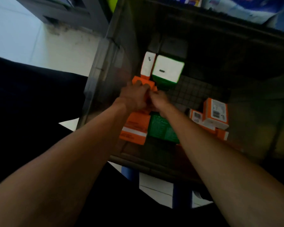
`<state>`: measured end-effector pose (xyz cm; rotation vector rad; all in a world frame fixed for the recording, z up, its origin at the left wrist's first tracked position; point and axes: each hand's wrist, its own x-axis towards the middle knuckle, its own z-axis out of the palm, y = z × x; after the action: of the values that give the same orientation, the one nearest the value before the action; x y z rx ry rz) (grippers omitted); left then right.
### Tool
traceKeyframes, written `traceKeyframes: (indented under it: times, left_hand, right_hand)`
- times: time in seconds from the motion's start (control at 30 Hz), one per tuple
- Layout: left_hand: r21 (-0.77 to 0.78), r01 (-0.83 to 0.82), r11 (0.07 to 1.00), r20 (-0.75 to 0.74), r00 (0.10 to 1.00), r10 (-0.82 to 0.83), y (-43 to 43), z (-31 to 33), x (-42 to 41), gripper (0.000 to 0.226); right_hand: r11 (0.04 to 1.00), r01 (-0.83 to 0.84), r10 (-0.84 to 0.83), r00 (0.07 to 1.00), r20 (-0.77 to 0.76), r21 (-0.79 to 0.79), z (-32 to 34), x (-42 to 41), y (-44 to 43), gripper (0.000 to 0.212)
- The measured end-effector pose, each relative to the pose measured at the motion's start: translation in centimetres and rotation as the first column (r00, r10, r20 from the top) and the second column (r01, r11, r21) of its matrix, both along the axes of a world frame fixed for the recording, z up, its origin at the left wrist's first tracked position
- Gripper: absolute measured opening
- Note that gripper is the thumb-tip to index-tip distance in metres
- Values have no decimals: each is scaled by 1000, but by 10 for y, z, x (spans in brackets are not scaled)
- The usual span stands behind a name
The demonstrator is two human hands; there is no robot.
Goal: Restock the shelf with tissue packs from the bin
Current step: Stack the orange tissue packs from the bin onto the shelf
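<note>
Inside the bin [103,76], hands [134,99] [161,104] grip orange pack [137,79].

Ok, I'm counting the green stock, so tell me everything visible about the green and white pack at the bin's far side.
The green and white pack is blocky with soft corners: white upper face bearing a small dark mark, green edging, green side toward the camera. It stands in the dark bin, tight against an orange-edged white pack on its left. The left hand, gripping an orange pack, and the right hand are just in front, seemingly not touching it.
</note>
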<state>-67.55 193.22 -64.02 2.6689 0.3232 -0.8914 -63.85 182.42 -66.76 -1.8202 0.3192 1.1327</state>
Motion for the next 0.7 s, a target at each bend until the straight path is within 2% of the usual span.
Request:
traceKeyframes:
  times: [0.07, 0.13, 0.27, 0.37, 0.43, 0.5, 0.57, 0.63, 0.7]
  left_hand:
    - [-49, -35, 998, -45, 998, 32, 0, -2, 2, 72]
    - [-126, -72, 989, -93, 994, 61, 2, 0, 6, 81]
    - [-185, -95, 978, -109, 991, 76, -4, 13, 7, 81]
    - [-305, -91, 948, -69, 995, 73, -16, 30, 7, 77]
    - [-419, -167, 893, -114, 985, 130, -16, 46, 18, 51]
    - [-416, -268, 869, -132, 963, 234, -9, 70, 27, 26]
    - [-394, -374, 839, -116, 926, 358, -4, 92, 29, 28]
    - [-431, -407, 806, -89, 907, 411, -9, 113, 27, 33]
    - [-543, -463, 700, -157, 875, 457, -18, 139, 22, 27]
  right_hand:
    - [995, 86, -77, 985, -153, 56, 8, 2, -3, 14]
    - [986, 128, -92, 954, -287, 109, 13, 2, -6, 18]
    - [974, 170, -104, 922, -374, 150, 24, 1, -13, 16]
    - [981, 159, -115, 938, -328, 109, 43, -3, -30, 20]
    - [978, 190, -156, 943, -293, 91, 59, -2, -45, 21]
    - [980, 186, -163, 957, -241, 73, 76, 0, -62, 17]
    - [973, 206, -183, 963, -197, 103, 99, 2, -74, 13]
    - [958, 224, -201, 970, -138, 179, 126, 7, -81, 11]
    - [953, 192, -186, 981, -44, 234, 154, 14, -87, 8]
